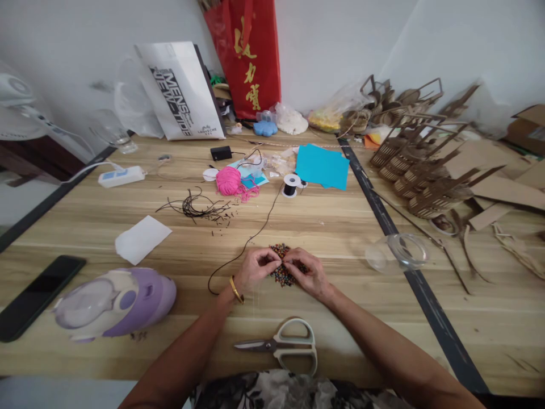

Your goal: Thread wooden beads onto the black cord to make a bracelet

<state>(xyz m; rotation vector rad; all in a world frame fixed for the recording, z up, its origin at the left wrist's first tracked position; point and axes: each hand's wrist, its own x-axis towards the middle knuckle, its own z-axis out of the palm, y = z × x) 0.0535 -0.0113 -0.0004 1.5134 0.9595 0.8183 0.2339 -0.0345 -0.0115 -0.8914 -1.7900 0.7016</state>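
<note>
My left hand point(258, 269), with a gold bangle at the wrist, is closed in a pinch above a small pile of dark multicoloured beads point(281, 279). A thin black cord point(247, 241) loops from its spool point(291, 184) round to my left wrist and passes under the hand; its end appears to be in the pinch. Fingertip to fingertip with it, my right hand point(307, 274) is also pinched closed over the beads. What the right fingers hold is too small to make out. Scissors with pale handles point(293, 345) lie between my forearms, near the table's front edge.
To the left are a purple and white device point(149, 298), a phone point(38, 292) and white paper point(142, 240). Cut black cords point(193, 207), pink yarn point(229, 180) and blue sheets point(322, 166) lie farther back. Clear tape rolls point(404, 251) and woven baskets point(438, 190) are at right.
</note>
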